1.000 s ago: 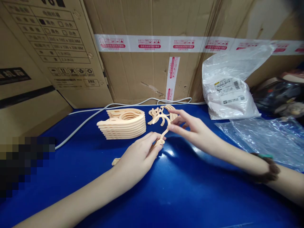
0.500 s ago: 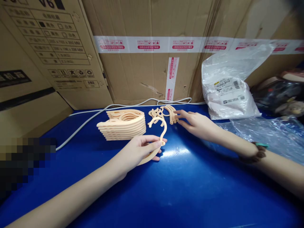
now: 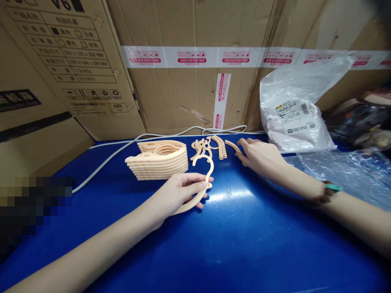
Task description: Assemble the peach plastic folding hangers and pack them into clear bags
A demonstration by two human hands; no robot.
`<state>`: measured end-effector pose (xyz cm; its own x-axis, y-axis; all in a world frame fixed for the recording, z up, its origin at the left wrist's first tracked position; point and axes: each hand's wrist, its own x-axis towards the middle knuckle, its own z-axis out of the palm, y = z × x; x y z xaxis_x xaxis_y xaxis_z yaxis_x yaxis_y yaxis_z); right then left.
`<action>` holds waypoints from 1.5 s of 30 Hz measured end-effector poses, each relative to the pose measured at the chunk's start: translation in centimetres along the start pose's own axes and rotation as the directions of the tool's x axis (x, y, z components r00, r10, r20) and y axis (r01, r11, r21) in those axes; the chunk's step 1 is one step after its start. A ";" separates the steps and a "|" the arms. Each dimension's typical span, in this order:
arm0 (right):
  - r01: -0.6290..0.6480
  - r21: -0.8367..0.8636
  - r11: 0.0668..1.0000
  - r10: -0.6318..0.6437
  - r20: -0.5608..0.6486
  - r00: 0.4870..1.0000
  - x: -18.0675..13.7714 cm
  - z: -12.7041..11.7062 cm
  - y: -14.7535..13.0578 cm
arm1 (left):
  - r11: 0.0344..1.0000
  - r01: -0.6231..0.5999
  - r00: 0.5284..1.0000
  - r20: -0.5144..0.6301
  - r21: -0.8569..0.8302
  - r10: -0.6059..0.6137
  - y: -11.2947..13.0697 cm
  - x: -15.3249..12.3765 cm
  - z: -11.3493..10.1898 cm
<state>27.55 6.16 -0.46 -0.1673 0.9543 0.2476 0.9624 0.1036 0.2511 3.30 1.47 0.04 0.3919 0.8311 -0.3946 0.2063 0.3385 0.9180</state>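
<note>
Between the thumb and fingers of my left hand (image 3: 180,193) is a cream plastic hanger hook (image 3: 210,169) joined to one curved hanger arm (image 3: 191,204), its lower part running behind the hand. My right hand (image 3: 259,154) pinches a loose curved hanger arm (image 3: 232,145), lifted or slid apart from its pile; the lower end is partly behind the thumb. Left of that piece lie a few more curved hanger arms (image 3: 220,147) side by side, and a cluster of loose hooks (image 3: 200,147). A neat stack of folded cream hangers (image 3: 159,162) stands beyond my left hand.
All this rests on a blue tabletop (image 3: 214,252). Cardboard boxes (image 3: 183,93) wall off the back and left. A grey cable (image 3: 113,162) runs along the rear. At right are a white plastic bag (image 3: 293,118) and clear plastic film (image 3: 345,171).
My right hand has moved slightly right, drawing one curved arm away from the pile. My left hand keeps its hold, the hook dipping a little.
</note>
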 end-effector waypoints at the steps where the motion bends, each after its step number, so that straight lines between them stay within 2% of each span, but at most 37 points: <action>1: -0.008 0.008 1.000 0.007 0.026 1.000 0.0 0.1 0.1 | 1.000 0.006 1.000 -0.002 0.005 -0.006 0.1 0.0 0.0; 6: -0.040 0.050 0.998 0.034 0.111 0.993 0.0 -0.2 0.2 | 1.000 -0.001 1.000 0.005 -0.007 0.001 0.2 -0.2 0.0; 13: -0.014 0.113 0.993 0.006 0.069 0.998 -0.3 -1.1 -0.2 | 1.000 -0.031 0.999 0.030 0.004 0.031 0.2 0.0 0.0; 23: 0.007 0.043 0.999 -0.012 0.124 0.992 -0.2 -0.3 -0.3 | 1.000 -0.026 0.999 0.025 0.015 0.025 0.4 -0.3 0.0; 29: -0.003 0.021 1.000 -0.001 0.164 0.986 -0.5 -0.9 0.0 | 0.999 -0.039 0.999 0.037 0.029 0.038 0.1 -0.1 -0.1; 37: -0.022 0.014 1.000 0.021 0.130 0.991 -1.0 -1.9 -0.5 | 0.998 -0.050 0.998 0.040 0.028 0.049 0.0 0.1 -0.1; 45: -0.026 -0.043 0.999 0.033 0.173 0.984 -0.8 -1.0 -0.7 | 0.996 -0.069 0.996 0.051 0.047 0.067 -0.4 0.2 -0.3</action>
<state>26.84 5.02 0.09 -0.0962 0.9913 0.0902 0.9562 0.0669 0.2851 3.03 1.68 -0.37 0.4502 0.8281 -0.3340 0.2208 0.2592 0.9402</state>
